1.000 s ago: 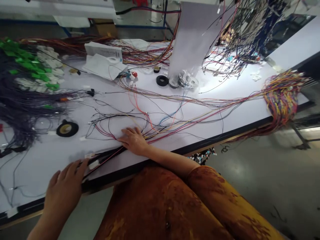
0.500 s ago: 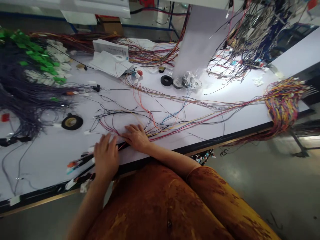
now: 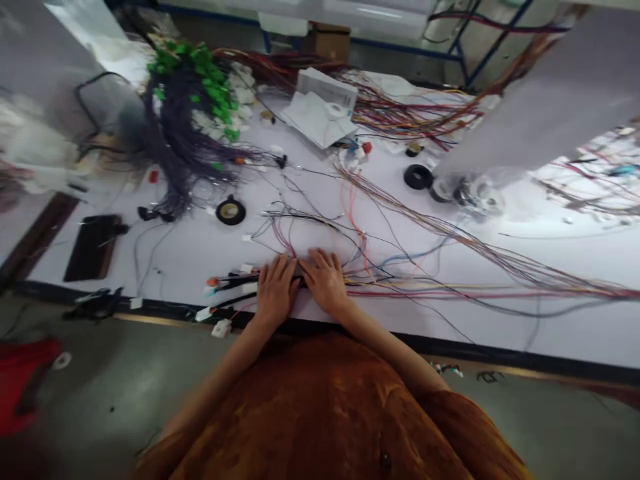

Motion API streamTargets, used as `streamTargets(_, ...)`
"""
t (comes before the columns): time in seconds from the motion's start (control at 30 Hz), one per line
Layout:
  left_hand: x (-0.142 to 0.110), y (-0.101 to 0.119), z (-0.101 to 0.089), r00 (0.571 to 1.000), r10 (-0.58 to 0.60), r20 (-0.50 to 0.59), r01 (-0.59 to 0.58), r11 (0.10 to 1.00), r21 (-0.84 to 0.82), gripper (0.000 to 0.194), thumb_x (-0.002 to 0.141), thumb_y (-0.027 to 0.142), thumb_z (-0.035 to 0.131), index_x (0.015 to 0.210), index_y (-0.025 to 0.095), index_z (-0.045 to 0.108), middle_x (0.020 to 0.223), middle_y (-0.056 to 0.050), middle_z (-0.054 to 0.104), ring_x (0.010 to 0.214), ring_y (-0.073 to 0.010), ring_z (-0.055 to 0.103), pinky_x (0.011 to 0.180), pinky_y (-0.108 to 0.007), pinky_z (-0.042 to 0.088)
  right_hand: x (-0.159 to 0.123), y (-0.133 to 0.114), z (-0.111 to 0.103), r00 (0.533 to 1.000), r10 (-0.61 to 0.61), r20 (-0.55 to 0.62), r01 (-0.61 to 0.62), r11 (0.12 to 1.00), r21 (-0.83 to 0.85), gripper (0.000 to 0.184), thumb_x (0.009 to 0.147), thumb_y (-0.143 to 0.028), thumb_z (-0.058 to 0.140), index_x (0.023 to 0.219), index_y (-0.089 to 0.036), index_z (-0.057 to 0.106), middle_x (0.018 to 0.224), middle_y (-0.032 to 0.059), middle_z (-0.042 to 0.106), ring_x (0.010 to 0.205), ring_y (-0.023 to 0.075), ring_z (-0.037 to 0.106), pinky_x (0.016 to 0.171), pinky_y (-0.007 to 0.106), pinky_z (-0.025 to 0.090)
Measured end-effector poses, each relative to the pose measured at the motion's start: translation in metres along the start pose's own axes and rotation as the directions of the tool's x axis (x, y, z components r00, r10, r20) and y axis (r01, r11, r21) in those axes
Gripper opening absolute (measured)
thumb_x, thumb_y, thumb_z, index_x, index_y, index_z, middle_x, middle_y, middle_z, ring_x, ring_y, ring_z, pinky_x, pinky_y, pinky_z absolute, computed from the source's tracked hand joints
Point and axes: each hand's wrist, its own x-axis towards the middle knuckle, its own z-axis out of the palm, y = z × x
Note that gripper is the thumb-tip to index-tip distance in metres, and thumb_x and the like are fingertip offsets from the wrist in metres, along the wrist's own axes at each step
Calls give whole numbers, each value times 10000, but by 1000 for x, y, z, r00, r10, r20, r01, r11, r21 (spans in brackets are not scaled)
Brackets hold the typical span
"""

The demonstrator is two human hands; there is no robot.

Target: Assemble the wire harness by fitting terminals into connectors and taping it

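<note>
Lying on the near side of the black tape roll (image 3: 231, 211) and running off to its right, the wire bundle (image 3: 239, 283) is looking light and limp overall. Black-sleeved stretch is probably behaving stiffer; loose thin wires (image 3: 380, 293) farther right of the roll are likely snagging and tangling easily. Terminations at the orange connector (image 3: 213, 282), just nearside of the roll, are probably the fragile bit. Best hold, my call: sleeved trunk, not connectors or single strands.

Left hand (image 3: 275, 293) and right hand (image 3: 326, 283) are resting side by side over the bundle, nearside and right of the roll. Connector end is sticking out past the left hand, thin wires past the right. Fingers are lying fairly straight; can't tell if they're pinching, undersides hidden.
</note>
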Motion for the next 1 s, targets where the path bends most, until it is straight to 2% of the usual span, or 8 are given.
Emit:
streamTargets(0.27,1,1,-10,999,19,48,-20,1000,15,468,999,296,405,1441,183,508,1502,-132,494,1433,-291,395,1157,-499,320,4,-3,-2,999,11,48,-12,1000,28,386,984,-238,463,1334,-255,624,1498,108,483,1418,316,374,1180,578,239)
streamTargets(0.37,1,-1,-9,1000,-9,16,9,1000,23,430,980,300,454,1375,192,586,1397,-171,562,1340,-315,471,1117,-510,364,4,-2,-3,996,-1,87,-3,999,43,377,985,-247,465,1317,-298,635,1505,88,477,1427,322,356,1173,593,239)
streamTargets(0.5,1,-2,-7,1000,-22,9,21,998,57,391,965,282,475,1307,201,645,1239,-190,590,1175,-326,526,1025,-519,432,5,1,-5,990,-47,133,40,998,51,359,992,-267,448,1288,-296,650,1507,81,475,1442,336,326,1175,610,214)
streamTargets(0.6,2,-1,-6,999,-39,22,38,996,78,375,958,276,478,1262,164,665,1197,-197,581,1127,-332,530,978,-510,459,7,7,-13,988,-77,135,62,992,108,304,978,-266,491,1208,-277,690,1434,77,551,1392,298,404,1175,574,249)
streamTargets(0.7,2,0,-5,998,-60,3,60,997,47,353,949,280,494,1232,159,668,1228,-190,568,1169,-336,525,1006,-510,444,7,25,-30,998,-64,22,56,969,241,253,966,-235,511,1112,-222,718,1278,95,654,1217,227,565,1100,456,399)
streamTargets(0.83,2,0,-5,998,-70,6,70,997,-12,343,939,282,509,1231,172,650,1426,-178,486,1364,-358,411,1112,-533,361,-2,66,-64,973,130,-189,-63,944,325,259,971,-223,473,1080,-204,707,1120,102,704,1070,196,637,968,388,497)
streamTargets(0.93,1,1,-9,996,-75,50,76,996,-37,367,952,285,483,1271,166,619,1477,-166,468,1434,-350,344,1171,-548,290,-13,93,-86,947,239,-215,-160,930,330,230,953,-224,492,1029,-212,709,1034,81,714,1006,197,661,917,375,515)
streamTargets(1.0,3,3,-13,996,-61,72,64,997,-43,383,966,287,457,1289,141,602,1456,-171,501,1435,-350,347,1183,-568,263,-16,101,-94,941,270,-206,-193,924,331,216,947,-221,503,990,-212,714,990,68,712,962,188,669,883,351,521)
